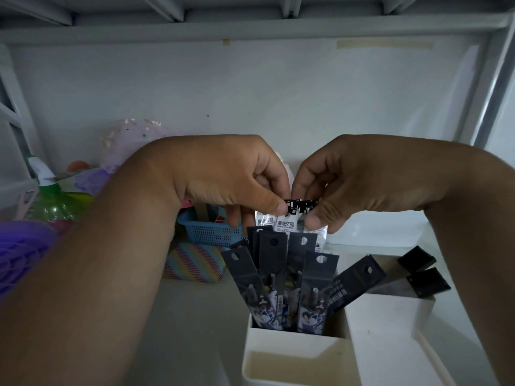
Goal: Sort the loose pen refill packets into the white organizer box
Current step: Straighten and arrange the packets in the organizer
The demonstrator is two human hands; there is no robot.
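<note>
Your left hand (223,176) and right hand (359,179) meet at mid-frame, both pinching the top edge of a small bunch of white pen refill packets with black-and-white patterned headers (287,222). Left thumb (267,200) presses the near face at the left corner, right thumb (316,215) at the right corner, fingers curled behind on both sides. The white packets hang upright from that grip, lower ends hidden behind the dark ones, so you cannot tell whether they reach the box.

Just below and in front, a fan of dark grey pen refill packets with round hang holes and printed character art (278,277) stands in the rear left compartment of the white plastic organizer box (292,346). One more dark packet (354,282) leans right across the divider. Two black packet tops (423,271) stick out of the right compartment. The front compartment (295,369) shows only its pale floor.

Behind your left wrist: a blue perforated plastic basket (206,229), under it a pastel striped pouch (192,264). Far left: a green plastic bottle (53,204), a purple honeycomb paper item (22,254), a pink frilly toy (131,140). All sits on a white shelf with a white back wall (278,84).
</note>
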